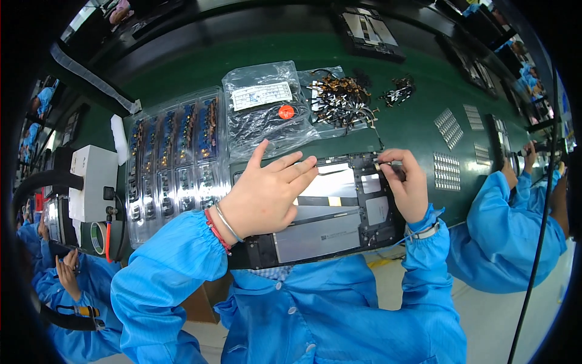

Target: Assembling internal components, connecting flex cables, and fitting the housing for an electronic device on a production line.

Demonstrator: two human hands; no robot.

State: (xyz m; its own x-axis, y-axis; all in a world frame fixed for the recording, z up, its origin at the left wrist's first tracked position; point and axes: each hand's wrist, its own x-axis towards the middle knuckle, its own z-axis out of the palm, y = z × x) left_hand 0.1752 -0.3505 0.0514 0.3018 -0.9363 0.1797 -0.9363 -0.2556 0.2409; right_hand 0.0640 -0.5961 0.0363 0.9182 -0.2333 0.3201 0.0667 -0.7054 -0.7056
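Observation:
In front of me lies an opened tablet body (376, 235), a black frame with silver battery panels (318, 238) and a small yellow tab (334, 201). Over its left part my left hand (264, 197) is spread open, palm down, holding nothing. At the tablet's far right corner my right hand (405, 185) pinches thumb against forefinger. What sits between those fingertips is too small to make out. Just beyond the corner, a thin dark cable end (381, 141) reaches toward the fingers from a pile of small flex cables (342, 100).
Left of the tablet stands a clear plastic tray (176, 164) of blue circuit boards. Behind are a plastic bag (260, 115) and a smaller cable pile (398, 92). Sheets of small silver pieces (447, 171) lie right. A white box (94, 182) stands far left; co-workers sit on both sides.

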